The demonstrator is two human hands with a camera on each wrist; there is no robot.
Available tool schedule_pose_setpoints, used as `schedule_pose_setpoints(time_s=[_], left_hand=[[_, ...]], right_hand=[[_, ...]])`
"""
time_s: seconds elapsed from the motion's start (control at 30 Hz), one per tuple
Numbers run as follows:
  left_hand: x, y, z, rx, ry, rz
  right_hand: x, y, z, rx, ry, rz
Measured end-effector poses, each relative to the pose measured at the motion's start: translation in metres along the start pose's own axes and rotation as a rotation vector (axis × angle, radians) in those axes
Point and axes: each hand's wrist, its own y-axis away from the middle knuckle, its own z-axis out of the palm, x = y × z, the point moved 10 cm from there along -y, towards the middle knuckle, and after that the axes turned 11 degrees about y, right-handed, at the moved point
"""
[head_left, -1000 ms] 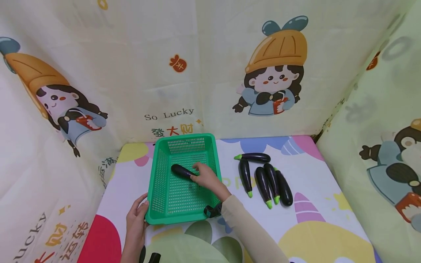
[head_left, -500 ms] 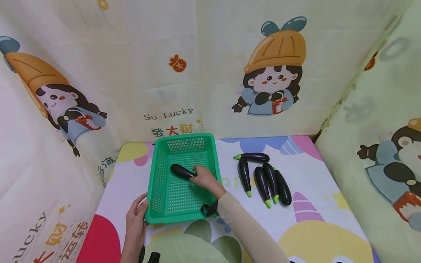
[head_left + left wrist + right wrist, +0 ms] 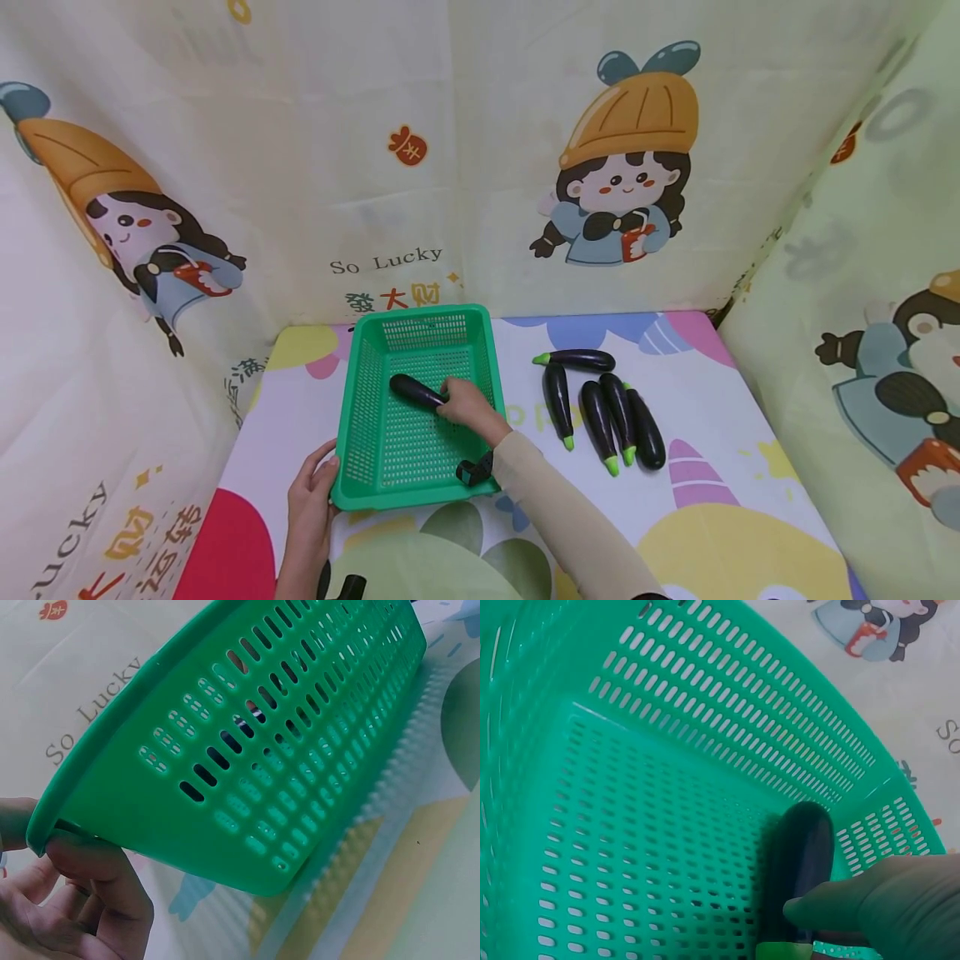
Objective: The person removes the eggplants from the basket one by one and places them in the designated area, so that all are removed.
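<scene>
A green plastic basket (image 3: 381,497) with slotted walls stands on the table. Inside it lies a dark purple eggplant (image 3: 411,390), its rounded end toward the back left. My right hand (image 3: 471,412) reaches over the basket's right side and grips this eggplant near the stem end. In the right wrist view, the thumb lies along the eggplant (image 3: 799,862) and the green cap shows at the bottom edge; the other fingers are mostly hidden. My left hand (image 3: 309,492) pinches the rim at the front left corner, the thumb outside the wall in the left wrist view.
To the right of the basket, several eggplants (image 3: 600,425) lie on the patterned tablecloth (image 3: 720,408), one of them crosswise (image 3: 581,359) behind the others. Printed cloth walls (image 3: 495,167) enclose the table at the back and both sides.
The right hand and forearm have shifted slightly left, still gripping the eggplant, which stays in place in the basket. The left hand and the basket have not visibly moved.
</scene>
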Motion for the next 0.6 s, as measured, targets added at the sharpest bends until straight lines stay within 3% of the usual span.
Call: schedule_pose_setpoints(time_s=[0.6], left_hand=[[0.0003, -0.0002, -0.0005, 0.013, -0.022, -0.008]], right_hand=[[-0.0015, 0.0002, 0.0011, 0.011, 0.059, -0.038]])
